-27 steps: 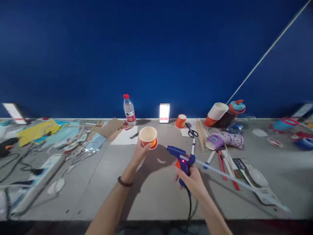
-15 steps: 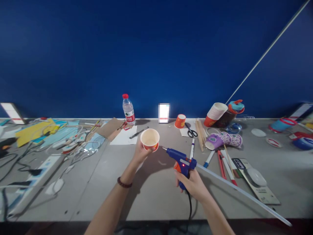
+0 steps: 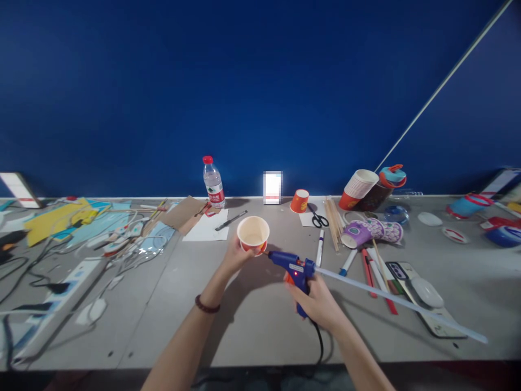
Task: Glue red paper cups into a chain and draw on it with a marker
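Observation:
A paper cup, cream inside and red-orange outside, is held above the table by my left hand, its mouth tilted toward me. My right hand grips a blue glue gun by its handle, with a small red light lit on its side. The gun's nozzle is at the right side of the cup; whether it touches the wall I cannot tell. From the gun's back a long clear glue stick slants down to the right, and a black cord hangs from the handle.
Behind the cup are a water bottle, a cutter knife on white paper and a small red cup. Scissors, stacked cups, purple cups and markers lie right. A power strip and cables fill the left.
The glue gun has moved left, bringing its nozzle up to the cup, and its glue stick has swung up at the far end. The cup has shifted slightly right and down.

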